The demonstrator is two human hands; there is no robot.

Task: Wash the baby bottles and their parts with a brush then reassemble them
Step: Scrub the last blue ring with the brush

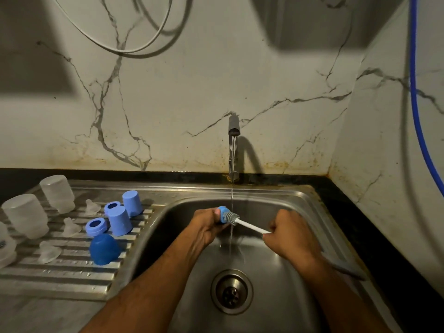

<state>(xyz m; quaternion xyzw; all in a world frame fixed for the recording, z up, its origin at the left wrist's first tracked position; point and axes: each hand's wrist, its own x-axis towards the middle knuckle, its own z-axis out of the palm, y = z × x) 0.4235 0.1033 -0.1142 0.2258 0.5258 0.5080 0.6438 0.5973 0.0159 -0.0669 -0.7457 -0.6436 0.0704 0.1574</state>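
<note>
Over the steel sink [300, 200], my left hand [206, 224] grips a light blue bottle ring [222, 212]. My right hand [288, 233] grips the white handle of a bottle brush [249, 227], and its grey bristle head pokes into the ring under the running water. On the drainboard [60, 277] to the left stand upturned clear bottles [57, 193], clear nipples [70, 227], two light blue rings [96, 227], two light blue caps [119, 221] and a dark blue cap [104, 248].
The tap [233, 150] at the back of the sink runs a thin stream down to the basin. The drain [231, 292] lies near the front. A blue hose [415, 104] hangs on the right wall. Black countertop borders the sink on the right.
</note>
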